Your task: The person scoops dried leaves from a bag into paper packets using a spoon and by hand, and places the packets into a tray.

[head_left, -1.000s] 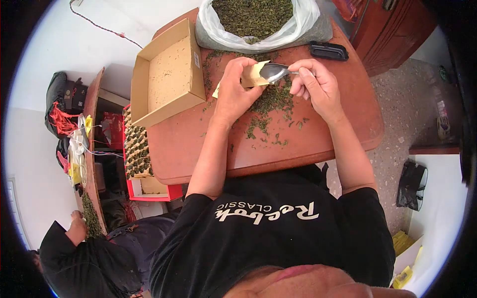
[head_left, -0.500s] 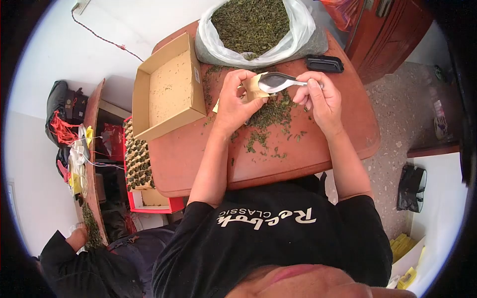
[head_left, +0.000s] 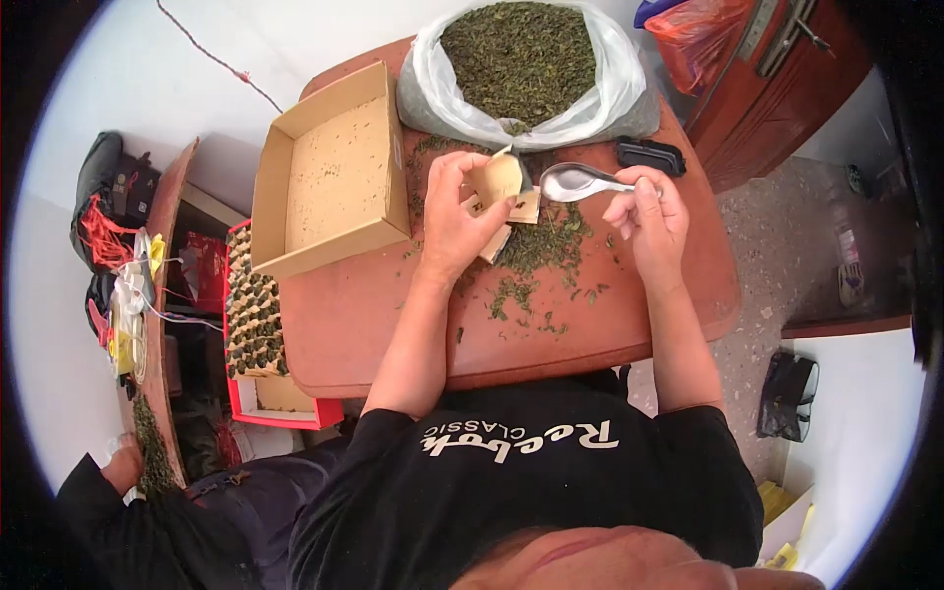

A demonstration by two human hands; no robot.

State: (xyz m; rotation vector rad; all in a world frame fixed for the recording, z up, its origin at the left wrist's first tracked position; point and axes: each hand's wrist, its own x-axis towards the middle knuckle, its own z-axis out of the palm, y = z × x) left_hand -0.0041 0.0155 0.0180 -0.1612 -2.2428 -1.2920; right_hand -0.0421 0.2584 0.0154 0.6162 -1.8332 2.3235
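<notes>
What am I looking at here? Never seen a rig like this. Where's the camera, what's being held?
There's no machine: these are a person's bare hands, seen from one head-worn camera looking forward and down. The wearer's black shirt fills the bottom.

The left hand holds folded paper; the right hand holds a metal spoon, its bowl beside the paper.

On the reddish table are an open cardboard box, a plastic bag full of leaf bits, a small black object and scattered leaves.
</notes>
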